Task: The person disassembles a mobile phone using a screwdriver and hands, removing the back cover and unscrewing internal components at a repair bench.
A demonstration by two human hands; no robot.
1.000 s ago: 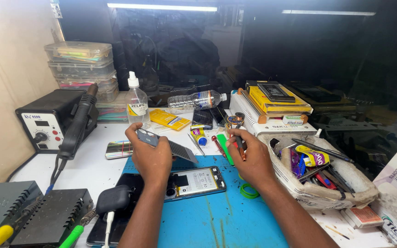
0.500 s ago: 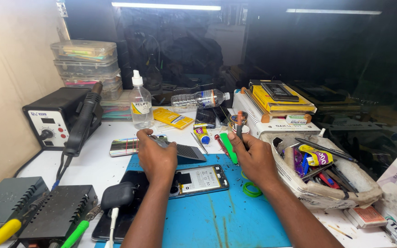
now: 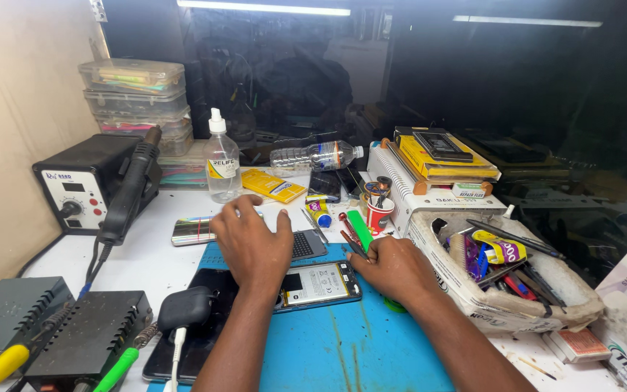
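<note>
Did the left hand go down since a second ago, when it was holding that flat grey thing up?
Yes. The left hand has come down toward the blue mat and now presses the grey piece flat beside the opened phone.

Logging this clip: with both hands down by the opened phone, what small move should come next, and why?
Probably close the left hand on the grey part under its fingers. That hand lies flat on the part, which rests on the blue mat just above the opened phone. The right hand sits beside the phone, touching thin tools; whether it holds one is unclear.
</note>
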